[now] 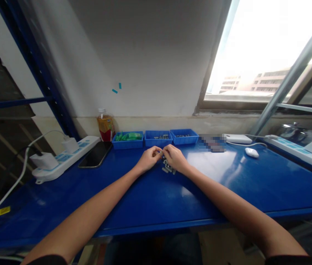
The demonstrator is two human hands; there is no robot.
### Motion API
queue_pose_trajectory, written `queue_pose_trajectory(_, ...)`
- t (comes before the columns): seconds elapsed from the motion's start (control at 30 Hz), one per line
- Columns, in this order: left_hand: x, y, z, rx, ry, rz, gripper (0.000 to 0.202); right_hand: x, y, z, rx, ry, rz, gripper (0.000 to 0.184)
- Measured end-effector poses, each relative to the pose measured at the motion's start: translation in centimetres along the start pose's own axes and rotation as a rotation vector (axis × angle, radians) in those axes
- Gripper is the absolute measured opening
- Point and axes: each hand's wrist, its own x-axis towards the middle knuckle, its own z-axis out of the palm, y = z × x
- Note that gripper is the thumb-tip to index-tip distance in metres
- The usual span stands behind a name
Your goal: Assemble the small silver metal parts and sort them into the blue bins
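Observation:
My left hand (149, 158) and my right hand (174, 157) meet over the middle of the blue table, fingertips pinched close together. Whatever lies between the fingers is too small to make out. Below and between the hands is a pile of small silvery metal parts (168, 168), partly covered by my right hand. Just behind stand three blue bins: the left bin (128, 145) contains green pieces (129, 136), the middle bin (158, 141) some small metal parts, and the right bin (185, 140) more small metal parts.
A drink bottle (105, 126), a phone (95, 154) and a power strip (70, 156) occupy the left side. To the right are a white earbud case (251, 152), a white power bank (237, 138) with a cable, and another power strip (299, 150).

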Motion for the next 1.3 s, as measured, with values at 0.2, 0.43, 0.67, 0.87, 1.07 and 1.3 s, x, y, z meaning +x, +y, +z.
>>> queue_pose_trajectory(0.2,-0.1,0.5,-0.2,0.048,0.019,0.015,0.036,0.0,-1.0,-0.7,-0.033,-0.02,0.0,0.01)
queue_pose_trajectory(0.43,-0.1,0.7,0.0,0.061,-0.013,0.038,0.044,0.2,-1.0,-1.1,-0.193,-0.051,-0.079,0.014)
queue_pose_trajectory(0.67,-0.1,0.7,0.3,0.071,-0.023,0.023,0.046,0.2,-1.1,-0.9,-0.322,-0.132,-0.088,0.018)
queue_pose_trajectory(0.87,-0.2,0.7,0.2,0.065,-0.023,0.001,0.045,0.1,-1.2,-0.8,-0.33,-0.19,0.0,0.016)
queue_pose_trajectory(1.07,-0.7,1.6,0.2,0.168,0.065,0.074,0.021,0.2,-1.3,-1.2,-0.326,-0.207,0.092,0.019)
queue_pose_trajectory(1.3,-0.9,1.9,0.3,0.249,0.086,0.161,0.018,0.0,-1.5,-0.9,-0.299,-0.222,0.113,0.016)
